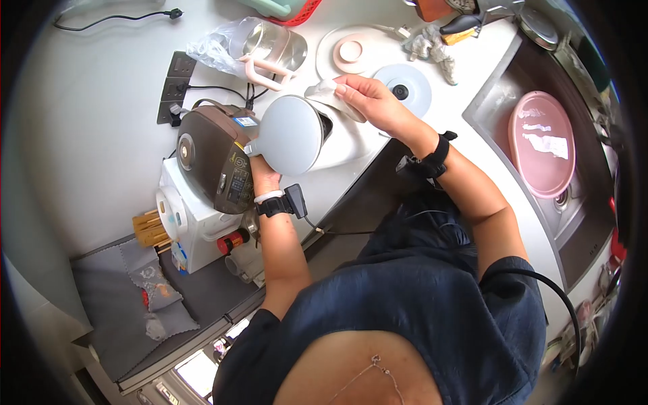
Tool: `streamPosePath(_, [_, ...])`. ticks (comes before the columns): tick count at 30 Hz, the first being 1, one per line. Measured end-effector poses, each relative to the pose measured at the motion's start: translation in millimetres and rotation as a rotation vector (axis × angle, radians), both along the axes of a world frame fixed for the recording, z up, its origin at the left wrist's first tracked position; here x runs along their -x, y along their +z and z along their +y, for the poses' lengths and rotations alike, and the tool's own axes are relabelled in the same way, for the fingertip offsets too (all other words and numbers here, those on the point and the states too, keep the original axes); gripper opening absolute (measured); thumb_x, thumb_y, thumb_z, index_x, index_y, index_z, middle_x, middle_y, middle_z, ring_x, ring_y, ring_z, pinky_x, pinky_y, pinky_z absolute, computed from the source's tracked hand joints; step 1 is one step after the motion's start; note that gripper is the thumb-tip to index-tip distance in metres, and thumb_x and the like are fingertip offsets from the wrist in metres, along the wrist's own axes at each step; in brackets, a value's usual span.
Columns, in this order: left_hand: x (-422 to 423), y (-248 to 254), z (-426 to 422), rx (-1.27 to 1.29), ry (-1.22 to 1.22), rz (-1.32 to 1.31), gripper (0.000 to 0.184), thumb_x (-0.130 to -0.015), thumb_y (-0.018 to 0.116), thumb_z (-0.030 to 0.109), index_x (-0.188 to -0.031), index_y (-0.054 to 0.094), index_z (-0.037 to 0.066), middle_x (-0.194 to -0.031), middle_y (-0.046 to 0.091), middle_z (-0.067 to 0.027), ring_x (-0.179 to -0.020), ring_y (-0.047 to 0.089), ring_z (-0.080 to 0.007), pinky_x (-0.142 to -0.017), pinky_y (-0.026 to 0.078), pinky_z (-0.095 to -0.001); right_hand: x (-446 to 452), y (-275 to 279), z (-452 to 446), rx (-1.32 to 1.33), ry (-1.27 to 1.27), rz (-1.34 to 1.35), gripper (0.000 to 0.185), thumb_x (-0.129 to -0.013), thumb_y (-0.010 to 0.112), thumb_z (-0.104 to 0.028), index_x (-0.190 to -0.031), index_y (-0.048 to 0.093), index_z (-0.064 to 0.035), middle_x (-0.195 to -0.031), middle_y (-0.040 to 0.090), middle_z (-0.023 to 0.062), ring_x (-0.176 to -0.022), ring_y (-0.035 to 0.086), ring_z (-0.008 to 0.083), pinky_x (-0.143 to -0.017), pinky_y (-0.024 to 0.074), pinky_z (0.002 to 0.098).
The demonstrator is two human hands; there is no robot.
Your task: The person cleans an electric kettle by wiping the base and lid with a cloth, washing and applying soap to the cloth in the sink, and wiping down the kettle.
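A white electric kettle (351, 143) with a pale grey lid (290, 135) is tilted on its side over the counter, its lid end toward the left. My left hand (265, 174) is closed at the handle side, its fingers largely hidden behind the lid. Near the dark spout opening, my right hand (378, 104) pinches a whitish cloth (329, 93) against the kettle's upper side. Behind my right hand lies the round pale blue kettle base (413, 91) with a black centre connector.
A brown rice cooker (210, 158) stands close left of the kettle. Beyond are a clear jug (277, 48) with a pink handle, a pink round charger-like piece (351, 54) and a crumpled rag (432, 50). The sink (489, 101) at right holds a pink basin (540, 169).
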State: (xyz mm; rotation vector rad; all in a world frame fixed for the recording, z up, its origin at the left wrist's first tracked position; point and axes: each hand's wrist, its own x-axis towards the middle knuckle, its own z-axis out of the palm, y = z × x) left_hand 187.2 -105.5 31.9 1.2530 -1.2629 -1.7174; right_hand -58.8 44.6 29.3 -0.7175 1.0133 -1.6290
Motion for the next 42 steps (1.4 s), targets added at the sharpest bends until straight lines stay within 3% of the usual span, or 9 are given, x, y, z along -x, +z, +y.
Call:
streamPosePath(4, [0,-6,-5,0.018,-0.066,0.068,0.032,-0.092,0.051,0.027,-0.114,0.057,0.004,-0.107,0.062,-0.0076,-0.097,0.061,-0.0183,-0.084,0.050,-0.0333,-18,5,35,-0.001,-0.061,-0.106,0.026,-0.097,0.049,-0.026,-0.108,0.061,-0.0054,-0.087,0.059,-0.0055,-0.077,0.050,0.0028,-0.069,0.0427,0.0208])
streamPosePath(6, [3,-9,-6,0.056,-0.074,0.099,0.032,-0.092,0.052,0.026,-0.114,0.057,0.004,-0.108,0.062,-0.0074,-0.097,0.061,-0.0186,-0.084,0.050,-0.0337,-36,-5,47,-0.042,-0.185,-0.123,0.025,-0.098,0.049,-0.026,-0.110,0.061,-0.0090,-0.075,0.050,-0.0112,-0.062,0.037,-0.0012,-0.054,0.0292,0.0161])
streamPosePath(8, [3,-12,-3,0.113,-0.035,0.112,0.032,-0.091,0.052,0.027,-0.114,0.057,0.005,-0.108,0.062,-0.0068,-0.098,0.061,-0.0189,-0.084,0.050,-0.0337,-49,-12,66,-0.052,-0.248,-0.127,0.026,-0.098,0.048,-0.026,-0.110,0.061,-0.0070,-0.080,0.055,-0.0084,-0.066,0.045,0.0000,-0.057,0.0365,0.0173])
streamPosePath(10, [7,-10,8,0.109,0.005,0.217,0.021,-0.089,0.055,0.015,-0.106,0.059,0.003,-0.102,0.062,-0.0061,-0.086,0.060,-0.0164,-0.069,0.049,-0.0298,-60,-20,84,-0.113,-0.329,-0.189,0.029,-0.097,0.050,-0.027,-0.108,0.061,-0.0027,-0.091,0.062,-0.0002,-0.082,0.055,0.0063,-0.073,0.0447,0.0223])
streamPosePath(13, [5,-2,33,0.279,0.095,0.026,0.027,-0.071,0.052,-0.016,-0.086,0.060,0.005,-0.077,0.059,-0.0021,-0.061,0.052,-0.0116,-0.048,0.039,-0.0254,-67,-41,112,-0.203,-0.479,-0.164,0.030,-0.096,0.051,-0.026,-0.109,0.061,-0.0008,-0.090,0.063,0.0021,-0.078,0.056,0.0080,-0.070,0.0455,0.0230])
streamPosePath(24, [-15,-28,83,0.396,0.282,-0.036,0.014,-0.067,0.055,-0.011,-0.074,0.054,0.000,-0.074,0.055,-0.0044,-0.064,0.054,-0.0145,-0.062,0.046,-0.0274,5,-95,144,-0.533,-0.861,-0.377,0.025,-0.091,0.055,-0.024,-0.105,0.062,-0.0052,-0.077,0.061,0.0019,-0.063,0.057,0.0145,-0.054,0.0450,0.0300])
streamPosePath(28, [-8,-38,102,0.454,0.284,-0.132,0.026,-0.071,0.053,-0.010,-0.096,0.054,-0.002,-0.079,0.057,-0.0055,-0.072,0.057,-0.0156,-0.072,0.046,-0.0283,59,-134,143,-0.690,-0.671,-0.017,0.028,-0.091,0.055,-0.025,-0.111,0.061,-0.0068,-0.087,0.064,0.0037,-0.084,0.063,0.0241,-0.071,0.0494,0.0407])
streamPosePath(31, [-1,-38,107,0.461,0.321,-0.140,0.037,-0.072,0.052,-0.010,-0.108,0.049,-0.003,-0.082,0.058,-0.0064,-0.074,0.058,-0.0155,-0.078,0.046,-0.0301,70,-119,140,-1.039,-0.857,1.081,0.042,-0.084,0.060,-0.024,-0.119,0.055,-0.0019,-0.116,0.056,0.0210,-0.110,0.052,0.0373,-0.094,0.0418,0.0441])
streamPosePath(42, [-3,-34,114,0.406,0.365,-0.126,0.044,-0.078,0.062,-0.004,-0.117,0.042,0.000,-0.097,0.057,-0.0074,-0.085,0.055,-0.0142,-0.084,0.045,-0.0286,142,-113,62,-0.827,-0.650,1.080,0.061,-0.076,0.064,-0.033,-0.124,0.049,0.0006,-0.112,0.059,0.0261,-0.103,0.057,0.0402,-0.092,0.0436,0.0418])
